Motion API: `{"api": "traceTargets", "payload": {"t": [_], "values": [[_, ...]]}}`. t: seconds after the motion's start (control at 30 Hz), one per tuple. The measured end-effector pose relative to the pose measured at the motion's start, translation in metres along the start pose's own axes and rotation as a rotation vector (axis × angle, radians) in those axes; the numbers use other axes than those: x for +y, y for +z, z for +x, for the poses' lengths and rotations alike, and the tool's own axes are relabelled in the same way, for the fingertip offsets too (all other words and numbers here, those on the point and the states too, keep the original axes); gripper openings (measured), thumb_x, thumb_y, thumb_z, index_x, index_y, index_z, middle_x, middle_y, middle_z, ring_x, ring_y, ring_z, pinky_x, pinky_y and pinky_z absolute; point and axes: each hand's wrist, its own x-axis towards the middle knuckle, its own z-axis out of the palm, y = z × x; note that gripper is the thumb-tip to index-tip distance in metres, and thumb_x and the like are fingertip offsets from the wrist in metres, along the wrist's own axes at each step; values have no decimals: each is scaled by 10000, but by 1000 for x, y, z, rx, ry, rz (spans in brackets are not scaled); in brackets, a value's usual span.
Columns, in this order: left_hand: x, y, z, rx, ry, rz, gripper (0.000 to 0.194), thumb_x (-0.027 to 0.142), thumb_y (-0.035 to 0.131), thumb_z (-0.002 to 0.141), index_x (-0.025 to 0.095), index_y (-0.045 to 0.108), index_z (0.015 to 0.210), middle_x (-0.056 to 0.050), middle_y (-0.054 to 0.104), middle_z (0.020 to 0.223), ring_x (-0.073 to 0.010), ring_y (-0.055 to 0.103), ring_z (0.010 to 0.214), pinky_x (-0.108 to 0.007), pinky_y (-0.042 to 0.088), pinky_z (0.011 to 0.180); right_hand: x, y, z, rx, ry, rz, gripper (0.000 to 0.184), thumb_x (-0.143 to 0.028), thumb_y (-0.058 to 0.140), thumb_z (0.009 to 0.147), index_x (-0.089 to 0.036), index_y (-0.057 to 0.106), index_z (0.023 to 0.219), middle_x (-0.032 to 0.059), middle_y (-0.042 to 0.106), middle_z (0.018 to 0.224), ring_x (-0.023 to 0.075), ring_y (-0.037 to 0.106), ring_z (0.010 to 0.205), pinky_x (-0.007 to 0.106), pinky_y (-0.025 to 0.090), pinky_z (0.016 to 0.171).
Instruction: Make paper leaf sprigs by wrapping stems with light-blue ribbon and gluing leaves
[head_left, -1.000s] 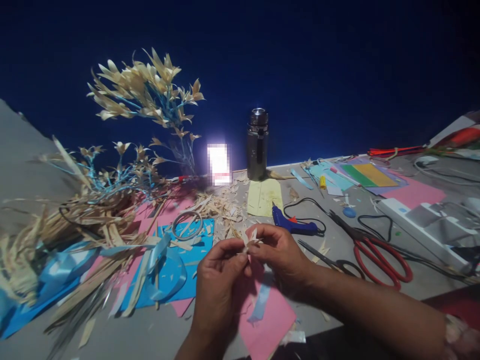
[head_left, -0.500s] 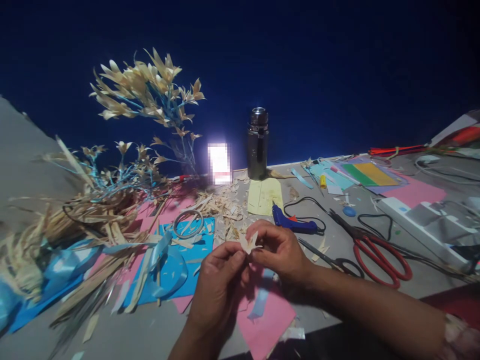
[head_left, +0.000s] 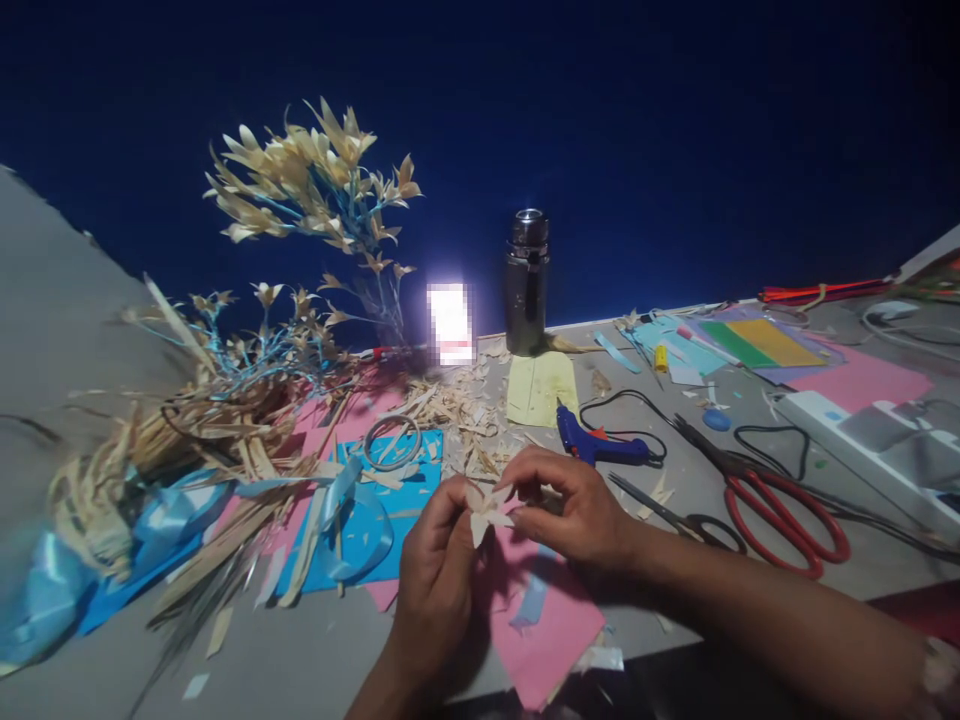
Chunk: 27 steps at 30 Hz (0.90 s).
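Observation:
A small cream flower with pointed petals, apparently of dried husk, is between my two hands above the pink sheet. My left hand pinches it from the left, thumb and fingers closed. From the other side, the fingertips of my right hand are closed on a petal. Just beyond my right hand lies a blue hot glue gun, its nozzle over a yellow paper. Black-handled scissors rest to the right, partly close to my right wrist.
Large red-handled scissors and a white power strip lie right. A dark flask stands at the back. Husk flowers on blue stems rise at left, behind dried husk strips, blue ribbon and a tape ring.
The flower has turned so its spread petals face me more, and it sits slightly lower. The whole scene has shifted a little to the right as the head view moved.

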Motion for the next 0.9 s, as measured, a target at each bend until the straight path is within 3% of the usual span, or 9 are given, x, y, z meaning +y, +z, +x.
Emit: {"api": "traceTargets", "payload": {"t": [0.13, 0.27, 0.53, 0.7, 0.9], "values": [[-7, -1, 1, -28, 25, 72, 212, 404, 675, 919, 196, 671, 875, 15, 546, 681, -123, 484, 594, -215, 432, 558, 0, 0, 1, -10, -57, -10, 92, -165, 692, 830, -201, 695, 914, 32, 672, 835, 162, 582, 736, 289, 470, 663], [-7, 5, -1, -46, -15, -9, 313, 449, 656, 928, 193, 614, 754, 34, 509, 589, -99, 440, 516, -202, 387, 505, 0, 1, 1, -1, -73, -43, 58, -144, 668, 839, -196, 677, 860, 21, 655, 788, 150, 569, 705, 274, 458, 648], [-3, 20, 4, 100, -244, -327, 509, 549, 739, 805, 205, 456, 559, 99, 325, 397, -42, 232, 315, -178, 220, 347, -2, 4, -2, -46, -3, -5, 59, -182, 721, 835, -192, 708, 891, 25, 680, 821, 144, 575, 701, 273, 461, 654], [-3, 18, 12, 108, -332, -502, 550, 431, 811, 759, 194, 393, 492, 109, 301, 370, -16, 197, 271, -165, 218, 318, 3, 4, -2, -35, 28, -50, 81, -161, 702, 837, -190, 718, 912, 26, 695, 824, 149, 591, 717, 278, 454, 669], [-4, 10, 10, 37, -295, -684, 345, 241, 823, 761, 149, 543, 581, 78, 426, 517, -22, 329, 364, -173, 324, 393, 6, 3, -1, 10, 149, -66, 73, -144, 669, 836, -193, 717, 861, 22, 686, 787, 165, 612, 742, 283, 454, 660]]}}
